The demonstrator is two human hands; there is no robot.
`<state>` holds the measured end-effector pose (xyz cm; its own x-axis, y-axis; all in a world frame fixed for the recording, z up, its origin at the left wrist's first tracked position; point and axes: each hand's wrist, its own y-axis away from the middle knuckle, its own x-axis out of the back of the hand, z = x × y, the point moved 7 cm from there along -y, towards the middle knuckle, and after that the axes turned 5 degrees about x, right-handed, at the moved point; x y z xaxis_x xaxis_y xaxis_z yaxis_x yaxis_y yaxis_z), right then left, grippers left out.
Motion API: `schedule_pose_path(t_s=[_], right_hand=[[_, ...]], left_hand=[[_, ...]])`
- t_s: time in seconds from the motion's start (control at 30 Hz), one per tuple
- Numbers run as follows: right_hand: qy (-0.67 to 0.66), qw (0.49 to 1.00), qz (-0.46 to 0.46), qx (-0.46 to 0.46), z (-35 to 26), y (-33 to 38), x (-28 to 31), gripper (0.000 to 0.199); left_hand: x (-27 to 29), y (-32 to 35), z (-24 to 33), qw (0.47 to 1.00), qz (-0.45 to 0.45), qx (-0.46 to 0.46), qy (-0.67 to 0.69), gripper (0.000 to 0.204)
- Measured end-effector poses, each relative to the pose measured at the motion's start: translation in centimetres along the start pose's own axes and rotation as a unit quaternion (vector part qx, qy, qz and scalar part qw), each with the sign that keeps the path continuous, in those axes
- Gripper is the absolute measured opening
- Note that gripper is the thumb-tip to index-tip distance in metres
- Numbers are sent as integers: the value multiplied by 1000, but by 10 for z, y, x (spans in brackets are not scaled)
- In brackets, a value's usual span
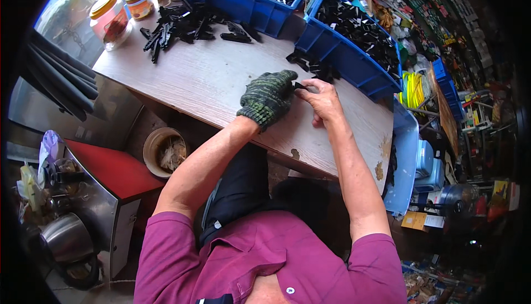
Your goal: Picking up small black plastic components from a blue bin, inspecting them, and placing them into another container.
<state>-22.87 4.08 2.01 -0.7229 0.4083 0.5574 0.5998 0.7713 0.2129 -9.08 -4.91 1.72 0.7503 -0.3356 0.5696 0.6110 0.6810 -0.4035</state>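
My left hand (268,98), in a dark green-and-black knitted glove, is closed above the table near its front edge. What lies inside its curled fingers is hidden. Close beside it, my bare right hand (323,102) pinches a small black plastic piece (299,86) between thumb and forefinger. That piece spans the narrow gap between the two hands, next to the glove's fingertips. Just beyond them, a small heap of black plastic parts (314,65) lies against a blue crate. At the far left of the table is a larger pile of long black plastic parts (185,24).
Two blue crates (345,47) (235,0) full of black parts line the table's far side. Lidded jars (110,19) stand at the far left corner. Below the table (221,63) are a bucket (166,152), a red-topped cabinet (110,168) and a metal kettle (69,237). Cluttered shelves fill the right.
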Motion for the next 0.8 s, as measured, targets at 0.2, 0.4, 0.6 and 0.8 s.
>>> schedule_pose_path(t_s=[0.2,0.4,0.6,0.8], right_hand=[[-6,1000,30,3,4,-4,-1,27],[-118,988,97,8,15,1,0,14],[-95,981,62,160,30,-6,-4,23],[-161,971,46,170,18,10,-9,36]], left_hand=[[-4,-2,1,999,-38,23,-27,31],[-6,-1,0,991,-54,95,73,35],[-32,-22,9,988,-146,42,15,38],[-34,-27,-10,974,-174,100,103,27]])
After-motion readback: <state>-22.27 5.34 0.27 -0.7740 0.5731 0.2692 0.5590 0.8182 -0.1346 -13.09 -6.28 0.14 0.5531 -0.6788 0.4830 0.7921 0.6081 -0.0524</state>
